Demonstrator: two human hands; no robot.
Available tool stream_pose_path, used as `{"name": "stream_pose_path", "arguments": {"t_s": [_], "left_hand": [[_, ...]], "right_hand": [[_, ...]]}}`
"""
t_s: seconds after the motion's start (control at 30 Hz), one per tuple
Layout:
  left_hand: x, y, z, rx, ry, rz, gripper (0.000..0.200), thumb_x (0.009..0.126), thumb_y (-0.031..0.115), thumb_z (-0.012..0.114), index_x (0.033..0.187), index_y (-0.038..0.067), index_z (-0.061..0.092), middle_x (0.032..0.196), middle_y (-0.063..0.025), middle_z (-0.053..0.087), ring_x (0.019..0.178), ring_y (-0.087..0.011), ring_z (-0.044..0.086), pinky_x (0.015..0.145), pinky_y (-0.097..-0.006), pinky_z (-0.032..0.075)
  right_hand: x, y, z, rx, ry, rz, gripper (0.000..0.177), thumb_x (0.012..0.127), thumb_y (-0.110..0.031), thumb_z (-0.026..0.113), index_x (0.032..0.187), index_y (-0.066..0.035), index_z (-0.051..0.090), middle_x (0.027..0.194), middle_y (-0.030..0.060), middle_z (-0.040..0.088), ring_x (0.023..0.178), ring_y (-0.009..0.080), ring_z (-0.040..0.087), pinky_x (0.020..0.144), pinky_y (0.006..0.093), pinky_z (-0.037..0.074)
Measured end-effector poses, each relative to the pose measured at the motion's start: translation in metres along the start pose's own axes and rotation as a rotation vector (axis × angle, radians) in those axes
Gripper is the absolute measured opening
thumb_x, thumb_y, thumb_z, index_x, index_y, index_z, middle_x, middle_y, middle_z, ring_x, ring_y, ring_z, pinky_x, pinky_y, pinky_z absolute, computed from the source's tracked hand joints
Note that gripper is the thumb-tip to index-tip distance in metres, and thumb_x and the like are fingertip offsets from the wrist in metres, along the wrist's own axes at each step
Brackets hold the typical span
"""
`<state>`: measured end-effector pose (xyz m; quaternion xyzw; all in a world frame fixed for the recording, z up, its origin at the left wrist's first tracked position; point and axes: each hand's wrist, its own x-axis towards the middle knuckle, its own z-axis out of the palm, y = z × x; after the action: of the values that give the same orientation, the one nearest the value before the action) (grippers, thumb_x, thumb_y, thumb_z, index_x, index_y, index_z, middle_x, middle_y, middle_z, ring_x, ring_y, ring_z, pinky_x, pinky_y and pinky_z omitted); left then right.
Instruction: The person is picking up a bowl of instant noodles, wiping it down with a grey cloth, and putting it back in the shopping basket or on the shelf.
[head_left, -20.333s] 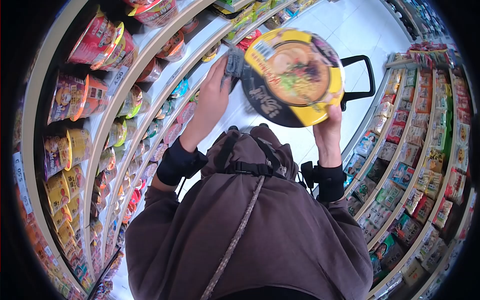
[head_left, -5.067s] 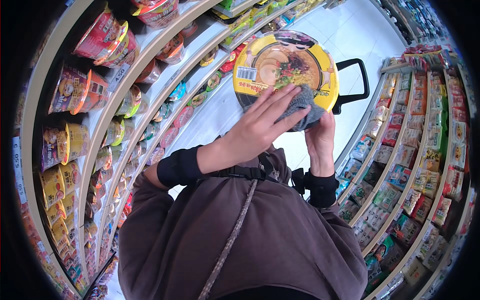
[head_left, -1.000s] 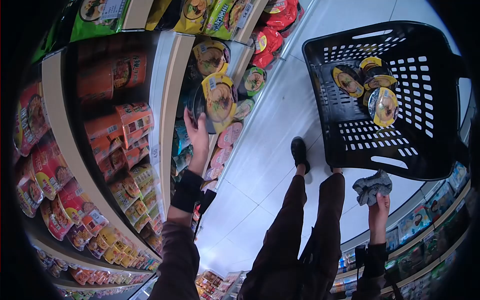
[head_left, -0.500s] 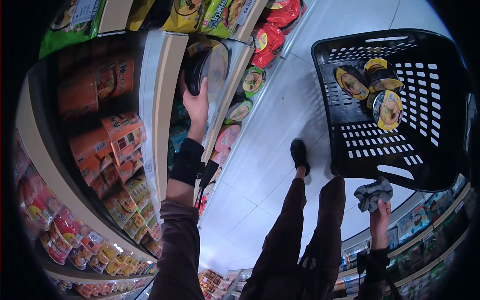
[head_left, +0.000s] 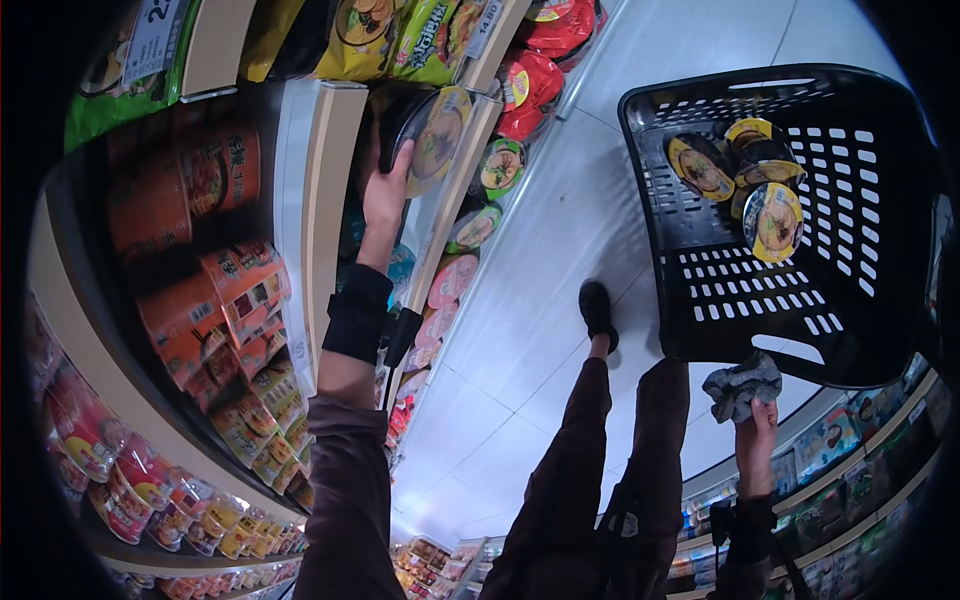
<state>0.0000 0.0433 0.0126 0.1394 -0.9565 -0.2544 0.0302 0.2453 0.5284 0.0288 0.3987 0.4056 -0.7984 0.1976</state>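
My left hand (head_left: pixel 386 195) reaches onto a shelf at the upper middle. Its fingers are closed around the side of a black instant noodle bowl (head_left: pixel 440 140) with a yellow-edged picture lid, tipped so the lid faces right. Part of the fingers is hidden behind the bowl. At the lower right my right hand (head_left: pixel 759 432) grips a crumpled grey cloth (head_left: pixel 742 388), just below the rim of a black shopping basket (head_left: pixel 880 200). Inside the basket lie several similar noodle bowls (head_left: pixel 773 222).
Orange noodle packs (head_left: pixel 228 290) fill the shelves on the left. Red packs (head_left: pixel 530 92) and green-lidded bowls (head_left: pixel 500 168) line the low shelf beside the tiled floor (head_left: pixel 510 370). My legs and one shoe (head_left: pixel 596 308) are between shelf and basket.
My left hand and the noodle bowl have shifted slightly, and the bowl's lid shows more clearly. The right hand still holds the cloth in nearly the same place.
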Motion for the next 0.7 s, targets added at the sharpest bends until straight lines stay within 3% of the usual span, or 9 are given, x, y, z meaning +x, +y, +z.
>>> {"name": "stream_pose_path", "arguments": {"t_s": [0.23,0.3,0.47,0.7], "left_hand": [[0.015,-0.017,0.001,0.117,-0.027,-0.001,0.062,0.076,0.037,0.054,0.123,0.004,0.032,0.117,-0.0191,0.043,0.107,-0.0258,0.043,0.089,-0.0274,0.031],[0.02,-0.025,0.001,0.052,-0.035,0.002,0.059,0.075,0.036,0.055,0.122,0.007,0.034,0.118,-0.0205,0.041,0.111,-0.0293,0.038,0.092,-0.0317,0.029],[0.03,-0.046,0.004,0.138,-0.028,0.012,0.059,0.075,0.037,0.055,0.121,0.006,0.036,0.117,-0.0209,0.042,0.11,-0.0299,0.039,0.092,-0.0319,0.029],[0.016,-0.029,-0.002,0.132,-0.067,0.067,0.059,0.078,0.038,0.05,0.123,0.006,0.032,0.117,-0.0196,0.043,0.108,-0.027,0.042,0.089,-0.0278,0.031]], "right_hand": [[0.001,0.002,0.007,0.041,-0.015,0.004,0.03,0.078,-0.015,0.051,0.106,-0.004,0.046,0.101,0.0075,0.052,0.095,0.0167,0.048,0.086,0.0314,0.034],[0.0,0.002,0.009,0.042,-0.023,-0.002,0.03,0.078,-0.015,0.051,0.105,-0.004,0.046,0.101,0.0076,0.052,0.095,0.0167,0.048,0.086,0.0314,0.034],[-0.002,0.003,0.005,0.042,-0.033,-0.016,0.029,0.078,-0.015,0.051,0.105,-0.004,0.047,0.1,0.0078,0.053,0.094,0.0168,0.048,0.085,0.0314,0.034],[-0.008,0.001,-0.001,0.067,-0.028,-0.045,0.029,0.079,-0.014,0.05,0.106,-0.004,0.047,0.1,0.008,0.053,0.093,0.0171,0.049,0.085,0.0318,0.035]]}}
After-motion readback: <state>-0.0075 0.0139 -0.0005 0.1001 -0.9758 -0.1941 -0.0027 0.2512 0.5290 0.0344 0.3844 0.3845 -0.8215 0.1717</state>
